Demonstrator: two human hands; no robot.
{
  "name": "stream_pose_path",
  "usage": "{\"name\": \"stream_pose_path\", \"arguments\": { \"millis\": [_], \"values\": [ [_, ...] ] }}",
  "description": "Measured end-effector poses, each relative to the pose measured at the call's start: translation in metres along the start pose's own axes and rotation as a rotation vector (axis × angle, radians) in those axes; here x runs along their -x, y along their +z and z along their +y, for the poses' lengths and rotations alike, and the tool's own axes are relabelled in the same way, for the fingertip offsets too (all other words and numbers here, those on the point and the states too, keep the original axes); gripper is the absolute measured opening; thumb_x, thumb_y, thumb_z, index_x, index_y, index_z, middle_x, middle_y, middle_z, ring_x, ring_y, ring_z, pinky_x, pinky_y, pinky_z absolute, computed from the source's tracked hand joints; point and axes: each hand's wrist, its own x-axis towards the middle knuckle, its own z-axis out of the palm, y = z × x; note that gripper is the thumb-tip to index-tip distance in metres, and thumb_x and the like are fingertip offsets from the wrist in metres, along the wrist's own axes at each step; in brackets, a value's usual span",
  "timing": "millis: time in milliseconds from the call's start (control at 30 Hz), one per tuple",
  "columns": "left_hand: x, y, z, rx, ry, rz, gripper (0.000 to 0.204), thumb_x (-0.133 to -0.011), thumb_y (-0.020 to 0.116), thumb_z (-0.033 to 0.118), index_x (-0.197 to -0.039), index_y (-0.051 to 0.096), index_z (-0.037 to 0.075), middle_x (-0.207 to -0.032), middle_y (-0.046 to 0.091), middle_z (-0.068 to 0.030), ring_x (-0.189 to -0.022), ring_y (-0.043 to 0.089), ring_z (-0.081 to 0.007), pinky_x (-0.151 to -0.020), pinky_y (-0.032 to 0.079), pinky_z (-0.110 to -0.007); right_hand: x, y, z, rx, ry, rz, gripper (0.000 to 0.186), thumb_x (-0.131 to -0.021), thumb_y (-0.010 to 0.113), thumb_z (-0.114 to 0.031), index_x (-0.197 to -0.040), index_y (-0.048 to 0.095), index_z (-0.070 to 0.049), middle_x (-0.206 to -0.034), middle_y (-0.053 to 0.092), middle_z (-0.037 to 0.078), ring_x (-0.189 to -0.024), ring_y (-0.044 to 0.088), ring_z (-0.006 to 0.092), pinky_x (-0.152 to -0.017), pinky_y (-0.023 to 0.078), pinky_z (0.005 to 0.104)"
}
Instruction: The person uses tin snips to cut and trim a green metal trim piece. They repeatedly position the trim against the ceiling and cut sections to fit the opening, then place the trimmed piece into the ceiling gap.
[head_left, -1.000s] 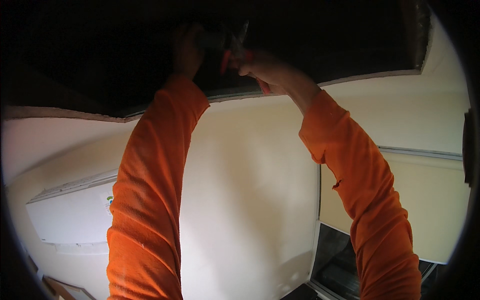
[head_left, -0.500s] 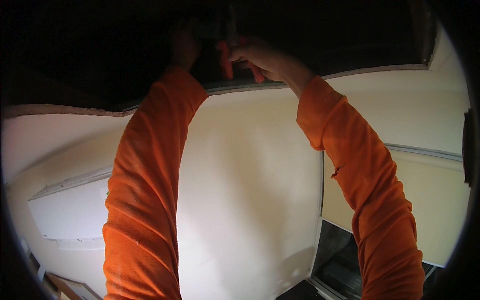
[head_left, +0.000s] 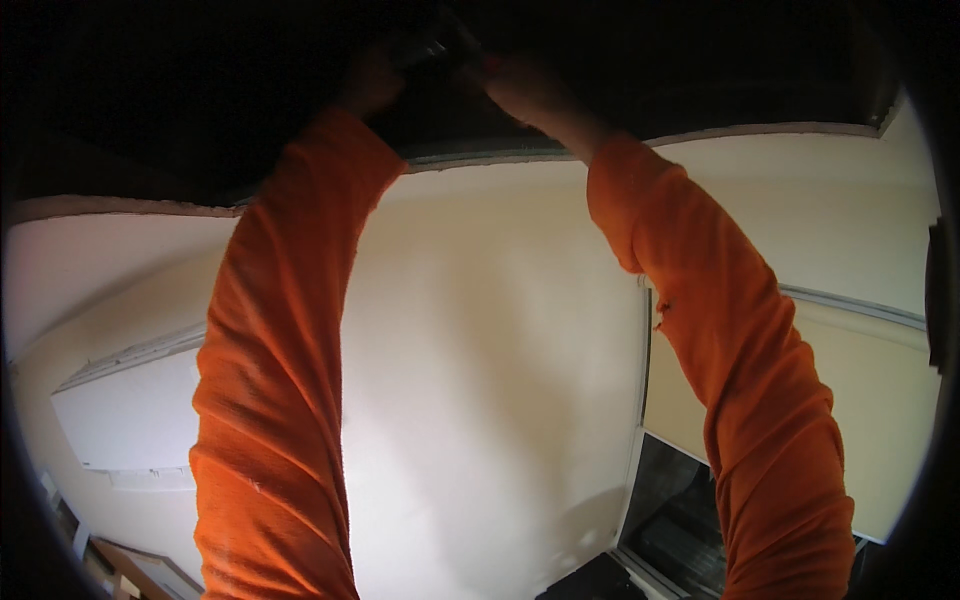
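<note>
Both my arms, in orange sleeves, reach up into a dark opening. My left hand [head_left: 374,82] is dim and its fingers are lost in the dark. Beside its fingertips a greyish, shiny piece [head_left: 428,50] catches some light; whether the hand grips it does not show. My right hand [head_left: 530,92] is closed around red-handled pliers [head_left: 493,63], just right of that piece. Only a bit of red shows now; the jaws are too dark to make out.
The opening's rough edge [head_left: 740,134] runs across above a cream wall [head_left: 450,400]. At left hangs a white wall-mounted air conditioner [head_left: 130,415]. To the right is a window with a pale blind [head_left: 790,370]. A dark object [head_left: 595,580] stands low near the wall.
My right hand has moved up and deeper into the dark, and the pliers' spread red handles have mostly gone from sight. Both forearms and the opening's edge sit slightly higher.
</note>
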Motion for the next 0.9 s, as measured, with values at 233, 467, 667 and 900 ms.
{"name": "stream_pose_path", "arguments": {
  "millis": [233, 467, 667, 900],
  "values": [
    [0.000, -0.005, -0.001, -0.167, 0.017, -0.162, 0.049, -0.091, 0.062, 0.000, -0.139, 0.061, 0.009, -0.128, 0.068, -0.0214, -0.116, 0.067, -0.0381, -0.104, 0.053, -0.050, 0.000, -0.033, 0.093, -0.302, 0.328, -0.145, 0.036, -0.106, 0.050, -0.030, -0.096, 0.072, -0.004, -0.086, 0.074, 0.019, -0.078, 0.075, 0.0269, -0.067, 0.060, 0.0461],
    [-0.002, 0.002, 0.017, -0.217, -0.035, -0.255, 0.049, -0.098, 0.057, 0.008, -0.146, 0.055, 0.015, -0.125, 0.069, -0.0225, -0.108, 0.070, -0.0363, -0.097, 0.055, -0.052, 0.014, -0.036, 0.069, -0.803, 0.574, -0.191, 0.034, -0.106, 0.053, -0.030, -0.099, 0.072, -0.003, -0.088, 0.074, 0.018, -0.077, 0.075, 0.0272, -0.067, 0.062, 0.0445],
    [0.004, -0.012, 0.033, -0.197, -0.123, -0.304, 0.040, -0.103, 0.058, 0.024, -0.141, 0.062, 0.016, -0.118, 0.072, -0.0209, -0.097, 0.073, -0.0353, -0.087, 0.056, -0.052, -0.007, -0.028, 0.071, -1.044, 0.554, -0.168, 0.032, -0.106, 0.055, -0.030, -0.101, 0.071, -0.002, -0.089, 0.075, 0.017, -0.077, 0.076, 0.0274, -0.068, 0.064, 0.0432],
    [0.003, -0.018, 0.075, 0.404, -0.126, -0.213, 0.041, -0.101, 0.063, 0.040, -0.124, 0.071, 0.007, -0.107, 0.075, -0.0162, -0.098, 0.072, -0.0312, -0.086, 0.053, -0.045, -0.021, -0.005, 0.058, -1.279, 0.433, 0.036, 0.029, -0.104, 0.062, -0.031, -0.107, 0.068, -0.003, -0.093, 0.075, 0.015, -0.074, 0.076, 0.0255, -0.065, 0.066, 0.0375]
  ]
}}
